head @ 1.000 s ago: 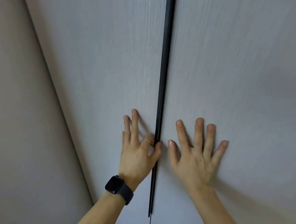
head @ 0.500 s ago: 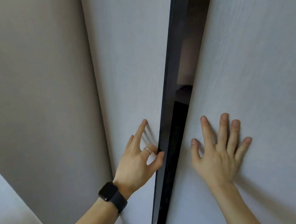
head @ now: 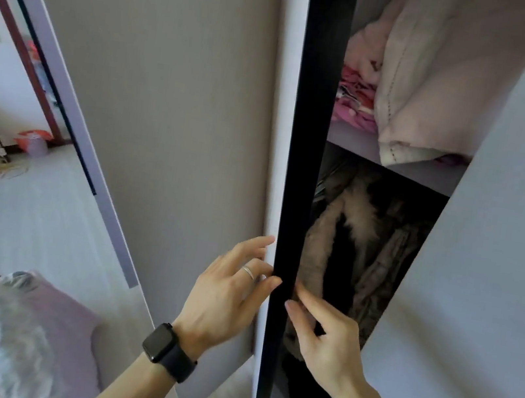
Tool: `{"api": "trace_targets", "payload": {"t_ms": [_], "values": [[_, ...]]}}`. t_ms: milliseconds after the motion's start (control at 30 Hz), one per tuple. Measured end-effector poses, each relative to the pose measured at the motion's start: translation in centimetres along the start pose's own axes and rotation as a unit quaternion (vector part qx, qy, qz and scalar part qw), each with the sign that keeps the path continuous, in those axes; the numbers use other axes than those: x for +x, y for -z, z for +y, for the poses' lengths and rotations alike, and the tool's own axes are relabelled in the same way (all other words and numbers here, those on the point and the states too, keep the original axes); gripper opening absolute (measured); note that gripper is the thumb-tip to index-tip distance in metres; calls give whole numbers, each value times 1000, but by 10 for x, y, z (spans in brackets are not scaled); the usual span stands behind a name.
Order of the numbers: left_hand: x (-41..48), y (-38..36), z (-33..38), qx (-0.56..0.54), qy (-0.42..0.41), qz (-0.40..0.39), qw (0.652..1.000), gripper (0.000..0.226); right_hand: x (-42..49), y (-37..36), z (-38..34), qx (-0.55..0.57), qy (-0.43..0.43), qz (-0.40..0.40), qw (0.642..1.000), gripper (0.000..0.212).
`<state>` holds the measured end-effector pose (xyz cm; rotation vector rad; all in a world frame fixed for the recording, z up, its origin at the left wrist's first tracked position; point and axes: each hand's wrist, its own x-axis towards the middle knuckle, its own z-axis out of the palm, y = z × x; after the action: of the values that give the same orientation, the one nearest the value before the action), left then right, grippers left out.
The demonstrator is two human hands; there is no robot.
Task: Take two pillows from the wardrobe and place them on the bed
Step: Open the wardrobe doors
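Head view: left hand grips door edge, right hand touches it; pillow on shelf above hands.

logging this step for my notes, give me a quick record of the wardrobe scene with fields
left door: partly open, black edge toward the camera
right door: open, at the right
left hand: pinches the left door's edge, thumb on the black strip
right hand: touches the same edge from the inside; grip unclear
upper shelf: pale folded bedding, pink clothes beside it
below shelf: hanging coats, one fur-trimmed
bed: lower left corner, purple sheet
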<state>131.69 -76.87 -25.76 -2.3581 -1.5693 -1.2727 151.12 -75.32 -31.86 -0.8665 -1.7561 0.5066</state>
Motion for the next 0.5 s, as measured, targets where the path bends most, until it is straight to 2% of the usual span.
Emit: {"api": "trace_targets", "payload": {"t_ms": [133, 233, 400, 500], "values": [[-19, 22, -18, -65, 93, 37, 993, 18, 3, -38, -3, 20, 42, 32, 998, 38], [-30, 37, -30, -64, 176, 87, 978, 18, 8, -63, -7, 7, 58, 40, 997, 36], [-42, 54, -41, -32, 191, 157, 968, 23, 25, -91, -22, -36, 48, -43, 997, 69], [-47, 63, -44, 1, 225, 168, 960, 37, 36, -110, -25, -84, 57, -99, 990, 77]]}}
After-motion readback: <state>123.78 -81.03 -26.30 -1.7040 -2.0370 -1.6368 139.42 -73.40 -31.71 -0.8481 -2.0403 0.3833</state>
